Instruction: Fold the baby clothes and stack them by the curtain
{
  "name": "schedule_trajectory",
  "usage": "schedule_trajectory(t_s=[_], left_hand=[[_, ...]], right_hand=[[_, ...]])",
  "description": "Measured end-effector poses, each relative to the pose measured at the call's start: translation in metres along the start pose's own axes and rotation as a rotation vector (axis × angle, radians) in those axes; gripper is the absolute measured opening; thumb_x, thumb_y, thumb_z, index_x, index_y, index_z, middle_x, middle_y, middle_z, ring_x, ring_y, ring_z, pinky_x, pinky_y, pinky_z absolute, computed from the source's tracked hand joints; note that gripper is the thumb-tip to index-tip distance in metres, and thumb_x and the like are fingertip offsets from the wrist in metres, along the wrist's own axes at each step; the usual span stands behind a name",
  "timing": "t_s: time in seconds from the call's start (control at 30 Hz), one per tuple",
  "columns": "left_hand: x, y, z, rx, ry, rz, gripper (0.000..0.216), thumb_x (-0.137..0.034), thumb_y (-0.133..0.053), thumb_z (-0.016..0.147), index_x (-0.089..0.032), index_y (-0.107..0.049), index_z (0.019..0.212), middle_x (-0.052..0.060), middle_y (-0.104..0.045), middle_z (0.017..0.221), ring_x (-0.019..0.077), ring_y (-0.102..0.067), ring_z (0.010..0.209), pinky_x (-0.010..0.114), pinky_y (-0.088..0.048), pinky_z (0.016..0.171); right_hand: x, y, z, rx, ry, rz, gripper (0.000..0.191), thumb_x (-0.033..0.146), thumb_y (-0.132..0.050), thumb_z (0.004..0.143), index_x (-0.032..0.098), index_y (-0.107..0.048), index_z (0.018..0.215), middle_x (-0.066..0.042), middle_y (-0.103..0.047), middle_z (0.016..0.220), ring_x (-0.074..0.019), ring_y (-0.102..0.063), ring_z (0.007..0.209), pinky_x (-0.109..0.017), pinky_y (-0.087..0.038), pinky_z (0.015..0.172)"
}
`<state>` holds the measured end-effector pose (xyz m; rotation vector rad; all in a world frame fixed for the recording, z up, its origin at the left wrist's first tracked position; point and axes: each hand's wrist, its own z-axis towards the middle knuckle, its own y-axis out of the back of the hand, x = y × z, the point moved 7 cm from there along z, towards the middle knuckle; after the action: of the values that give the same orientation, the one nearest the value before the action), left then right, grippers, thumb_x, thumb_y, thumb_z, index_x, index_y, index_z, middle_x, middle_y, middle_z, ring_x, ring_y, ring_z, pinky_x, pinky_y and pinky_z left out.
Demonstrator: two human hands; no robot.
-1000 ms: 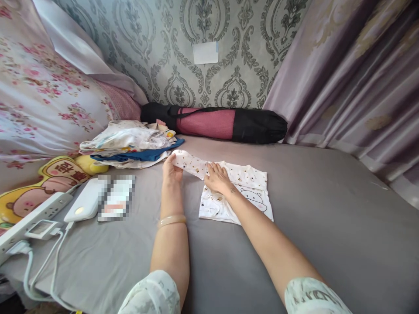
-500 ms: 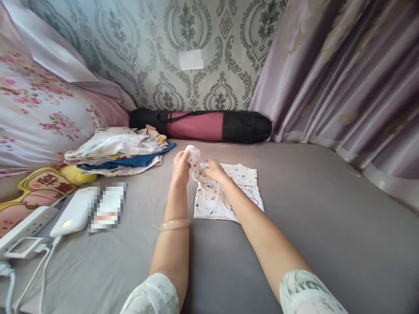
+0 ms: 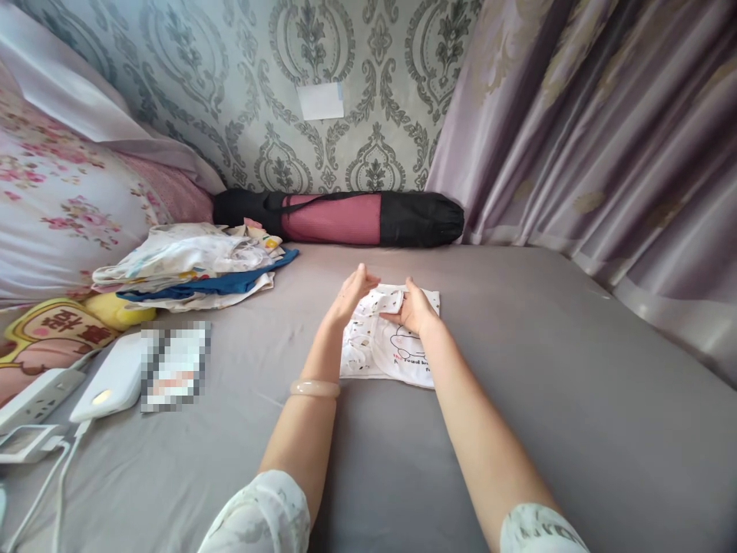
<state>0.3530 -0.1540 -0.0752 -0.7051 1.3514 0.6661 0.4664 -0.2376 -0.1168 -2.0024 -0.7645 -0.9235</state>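
Note:
A small white shirt with tiny prints and a cartoon line drawing lies partly folded on the grey bed sheet. Its sleeve is turned inward over the front. At the shirt's upper left, my left hand has its fingers stretched out and touching or just above the sleeve. My right hand is at the sleeve's end, its thumb pointing up and its fingers under the cuff, with the cloth between them. A pale bangle circles my left forearm.
A pile of folded clothes lies at the left, near a floral pillow. A power strip, white power bank and cables are at the near left. A black and pink rolled bag lies along the wall. Curtains hang at the right.
The raised sleeve has come down and across the shirt to the right. My left hand has let go of it and opened; my right hand has moved to the sleeve's end. The view has shifted slightly right.

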Motion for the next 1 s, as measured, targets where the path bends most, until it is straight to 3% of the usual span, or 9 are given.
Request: schedule_trajectory(t_s=[0.13,0.17,0.27,0.43,0.6,0.67,0.77,0.87,1.0], left_hand=[[0.008,0.046,0.003,-0.247,0.01,0.055,0.035,-0.052,-0.051,0.086,-0.018,-0.056,0.088,0.012,-0.07,0.101,0.0214,-0.066,0.099,0.033,-0.047,0.087],[0.01,0.058,0.003,-0.306,0.012,0.099,0.028,-0.045,-0.052,0.084,-0.018,-0.055,0.086,0.011,-0.07,0.099,0.0207,-0.066,0.096,0.033,-0.047,0.086],[0.015,0.076,0.002,-0.386,0.005,0.287,0.011,-0.026,-0.051,0.079,-0.019,-0.055,0.085,0.008,-0.07,0.091,0.0195,-0.066,0.09,0.034,-0.048,0.084],[0.021,0.058,0.004,-0.223,-0.03,0.692,0.028,-0.013,-0.049,0.07,-0.021,-0.062,0.094,0.007,-0.07,0.101,0.0221,-0.062,0.098,0.034,-0.046,0.086],[0.033,0.039,0.002,-0.115,0.032,0.982,0.046,-0.01,-0.052,0.073,-0.026,-0.061,0.114,0.009,-0.065,0.119,0.0288,-0.053,0.12,0.044,-0.039,0.1],[0.04,0.036,0.002,-0.079,0.06,1.022,0.049,-0.009,-0.052,0.075,-0.028,-0.059,0.119,0.008,-0.06,0.13,0.0304,-0.042,0.133,0.048,-0.031,0.108],[0.049,0.036,0.003,-0.021,0.087,1.058,0.052,-0.011,-0.049,0.078,-0.028,-0.054,0.127,0.007,-0.052,0.14,0.0306,-0.029,0.142,0.051,-0.022,0.112],[0.052,0.038,0.003,-0.002,0.085,1.092,0.052,-0.014,-0.048,0.08,-0.027,-0.052,0.131,0.008,-0.05,0.143,0.031,-0.029,0.142,0.052,-0.021,0.113],[0.042,0.035,0.002,-0.013,0.058,1.122,0.049,-0.015,-0.05,0.082,-0.025,-0.052,0.13,0.01,-0.052,0.14,0.0302,-0.034,0.139,0.05,-0.027,0.111]], right_hand=[[0.003,0.005,0.004,-0.039,0.105,-0.089,0.01,0.025,-0.054,0.087,0.018,-0.057,0.093,-0.005,-0.067,0.083,-0.0186,-0.067,0.081,-0.038,-0.061,0.072],[0.004,0.007,0.006,-0.074,0.132,-0.13,0.008,0.017,-0.056,0.083,0.017,-0.058,0.09,-0.004,-0.066,0.081,-0.0181,-0.067,0.08,-0.036,-0.061,0.071],[0.007,0.015,0.009,-0.168,0.21,-0.319,0.028,0.006,-0.051,0.072,0.017,-0.062,0.095,-0.004,-0.068,0.087,-0.0191,-0.067,0.082,-0.033,-0.061,0.071],[0.02,0.025,0.009,-0.286,0.323,-0.695,0.055,0.013,-0.048,0.07,0.018,-0.059,0.124,-0.006,-0.07,0.106,-0.0244,-0.067,0.098,-0.032,-0.058,0.077],[0.018,0.031,0.007,-0.254,0.274,-0.727,0.068,0.012,-0.045,0.069,0.016,-0.047,0.137,-0.011,-0.064,0.123,-0.0229,-0.068,0.095,-0.03,-0.059,0.071],[0.019,0.032,0.005,-0.265,0.281,-0.812,0.069,0.012,-0.045,0.069,0.018,-0.045,0.139,-0.01,-0.063,0.124,-0.0229,-0.067,0.096,-0.031,-0.059,0.072],[0.024,0.034,-0.003,-0.363,0.329,-1.062,0.063,0.014,-0.047,0.072,0.02,-0.048,0.135,-0.01,-0.062,0.125,-0.0258,-0.062,0.109,-0.035,-0.054,0.086],[0.028,0.029,-0.015,-0.419,0.343,-1.271,0.058,0.014,-0.046,0.078,0.018,-0.047,0.136,-0.013,-0.059,0.128,-0.0286,-0.053,0.121,-0.036,-0.044,0.098],[0.031,0.017,-0.028,-0.471,0.361,-1.433,0.055,0.009,-0.04,0.082,0.014,-0.045,0.136,-0.018,-0.057,0.127,-0.0307,-0.05,0.121,-0.04,-0.043,0.098]])
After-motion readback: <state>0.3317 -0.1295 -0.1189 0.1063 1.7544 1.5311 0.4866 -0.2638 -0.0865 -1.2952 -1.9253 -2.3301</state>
